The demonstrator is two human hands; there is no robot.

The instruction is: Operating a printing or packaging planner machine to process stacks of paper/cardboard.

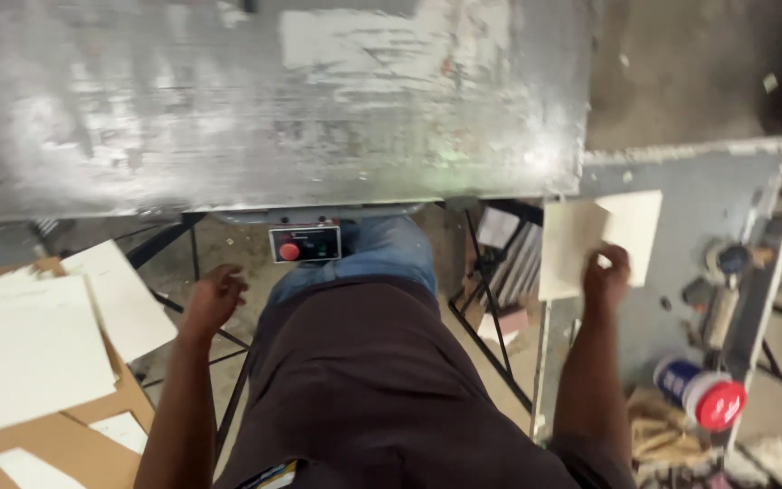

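Note:
My right hand grips the lower edge of a pale cream sheet of board, which lies over the grey side table at my right. My left hand hangs loosely curled beside my left thigh, holding nothing, near a stack of white sheets on brown cardboard. A large worn metal machine table fills the upper view in front of me, with a small control box bearing a red button under its front edge.
A blue can with a red lid lies on the grey table's near end, beside small tools and a roller. Black metal frame legs and stored sheets sit under the machine. Concrete floor shows at upper right.

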